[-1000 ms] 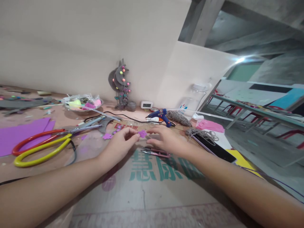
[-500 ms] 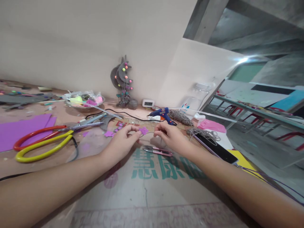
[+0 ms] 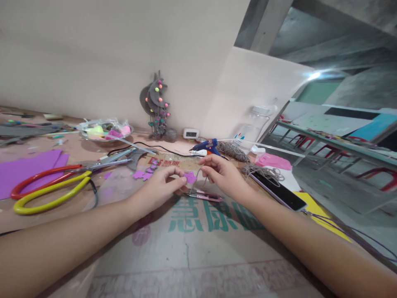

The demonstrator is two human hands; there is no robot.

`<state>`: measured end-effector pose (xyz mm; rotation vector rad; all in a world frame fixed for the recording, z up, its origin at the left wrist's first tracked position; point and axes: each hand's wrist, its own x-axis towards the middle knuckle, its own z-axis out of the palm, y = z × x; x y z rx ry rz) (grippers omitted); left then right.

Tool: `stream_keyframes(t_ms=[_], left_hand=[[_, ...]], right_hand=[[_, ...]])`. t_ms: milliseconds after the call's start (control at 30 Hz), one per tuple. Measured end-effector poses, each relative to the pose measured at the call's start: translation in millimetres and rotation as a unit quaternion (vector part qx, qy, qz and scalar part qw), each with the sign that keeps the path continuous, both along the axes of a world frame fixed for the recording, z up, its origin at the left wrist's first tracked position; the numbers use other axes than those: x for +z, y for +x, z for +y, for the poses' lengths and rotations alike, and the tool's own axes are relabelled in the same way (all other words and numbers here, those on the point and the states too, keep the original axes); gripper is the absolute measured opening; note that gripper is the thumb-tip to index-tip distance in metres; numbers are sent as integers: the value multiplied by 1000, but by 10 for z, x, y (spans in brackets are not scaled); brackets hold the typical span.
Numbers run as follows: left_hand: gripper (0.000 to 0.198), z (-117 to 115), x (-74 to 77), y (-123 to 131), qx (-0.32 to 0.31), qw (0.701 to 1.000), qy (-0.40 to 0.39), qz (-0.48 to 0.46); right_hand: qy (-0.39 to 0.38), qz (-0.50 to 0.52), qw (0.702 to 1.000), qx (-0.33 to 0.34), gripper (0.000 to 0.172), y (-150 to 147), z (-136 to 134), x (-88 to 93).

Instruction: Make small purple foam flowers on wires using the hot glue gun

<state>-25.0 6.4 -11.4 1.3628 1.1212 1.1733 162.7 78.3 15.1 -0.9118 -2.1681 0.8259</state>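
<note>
My left hand [image 3: 169, 181] pinches a small purple flower-shaped piece [image 3: 190, 177] by its left edge. Just to the right, my right hand [image 3: 217, 170] is closed on a thin grey string [image 3: 198, 177], which curves down beside the flower. Below both hands a pair of pink thread snips [image 3: 207, 196] lies on the printed cardboard [image 3: 186, 248]. More purple flower pieces [image 3: 142, 175] lie behind my left hand. The blue glue gun [image 3: 207, 145] rests behind my right hand.
Scissors with red and yellow handles [image 3: 52, 192] and purple sheets [image 3: 34, 167] lie left. A bowl [image 3: 105, 138], hanging ornament [image 3: 156, 103] and small clock [image 3: 190, 133] stand behind. A phone [image 3: 279, 192], grey yarn [image 3: 232, 151] and plastic jug [image 3: 254, 128] are right.
The string has been raised into a loop by my right hand, whose fingers have lifted slightly. More of the purple flower shows beside my left fingertips. The whole view has shifted a little.
</note>
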Motion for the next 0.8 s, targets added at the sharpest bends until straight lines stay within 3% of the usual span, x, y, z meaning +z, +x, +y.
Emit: stream_keyframes(t_ms=[167,267,433,633,800], left_hand=[[18,-28,-2,6,-63,997,-25,-40],[16,-25,-6,8,-66,997,-19,-35],[16,4,-18,-3,-75,997,6,-11],[17,-49,41,15,-43,995,-57,-74],[18,-72,49,7,-128,984,-85,-86]], right_hand=[[-90,70,993,43,18,-31,-35,62],[-142,117,981,58,20,-46,-30,82],[-142,159,975,53,18,-25,13,103],[-152,136,978,49,17,-11,6,120],[-158,161,972,70,17,-40,-77,148]])
